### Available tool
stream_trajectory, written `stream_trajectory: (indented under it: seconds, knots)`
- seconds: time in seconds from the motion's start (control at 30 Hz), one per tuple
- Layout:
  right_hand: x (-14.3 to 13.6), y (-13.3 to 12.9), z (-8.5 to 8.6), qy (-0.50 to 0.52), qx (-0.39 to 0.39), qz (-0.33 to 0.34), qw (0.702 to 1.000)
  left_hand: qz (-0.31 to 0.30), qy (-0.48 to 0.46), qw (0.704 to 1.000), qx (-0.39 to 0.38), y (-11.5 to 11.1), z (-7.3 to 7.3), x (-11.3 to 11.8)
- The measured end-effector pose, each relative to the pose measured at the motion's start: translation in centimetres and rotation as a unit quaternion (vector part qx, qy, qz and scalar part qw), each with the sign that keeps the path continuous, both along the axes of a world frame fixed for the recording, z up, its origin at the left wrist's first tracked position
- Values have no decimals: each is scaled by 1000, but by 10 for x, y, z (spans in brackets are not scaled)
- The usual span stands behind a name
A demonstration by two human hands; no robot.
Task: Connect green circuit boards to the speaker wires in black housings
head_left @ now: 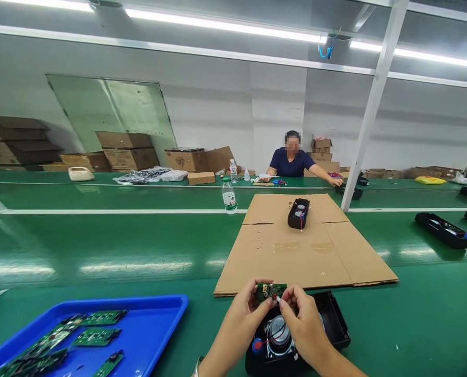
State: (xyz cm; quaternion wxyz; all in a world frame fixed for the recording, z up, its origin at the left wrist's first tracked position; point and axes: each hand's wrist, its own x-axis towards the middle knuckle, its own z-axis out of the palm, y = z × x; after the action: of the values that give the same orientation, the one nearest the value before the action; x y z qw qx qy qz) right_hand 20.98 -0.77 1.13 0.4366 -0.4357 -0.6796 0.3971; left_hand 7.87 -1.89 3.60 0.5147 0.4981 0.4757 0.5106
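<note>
Nearest to the camera, low in the middle of the frame, left hand (243,310) and right hand (306,322), close together, with a green circuit board (274,288) between them. Left hand pinched on the left end of the board, thumb at the near side, fingers behind; right thumb and forefinger pressed together, as it seems, on a small white plug (278,299) at the lower right edge of the board. Long axis of the board roughly from left to right across the frame, plug side toward the right hand, the nearer one. Not possible to tell: plug seated or only touching. Just below, partly covered by the right hand, an open black housing (338,320) with a round speaker (277,330). At lower left of the frame, a blue tray (149,324) with several green boards (97,336). Beyond the hands, a flat cardboard sheet (296,269), bearing a second black housing (295,222) near its far edge. Left of that edge, a bottle (229,201); farther back, right of centre, a co-worker (291,165), one arm stretched toward a dark housing (351,193).
</note>
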Motion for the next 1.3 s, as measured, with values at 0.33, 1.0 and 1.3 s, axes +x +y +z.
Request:
stream_trajectory:
  seconds: [0.33,1.0,1.3]
  knots:
    - [-2,1,-17,-120,187,-135,966,13,27,999,31,-10,-6,15]
    - [46,10,19,-284,146,111,941,-6,86,996,-14,0,1,-1]
    - [74,7,-25,-501,110,59,856,-87,100,988,-73,-6,40,-46]
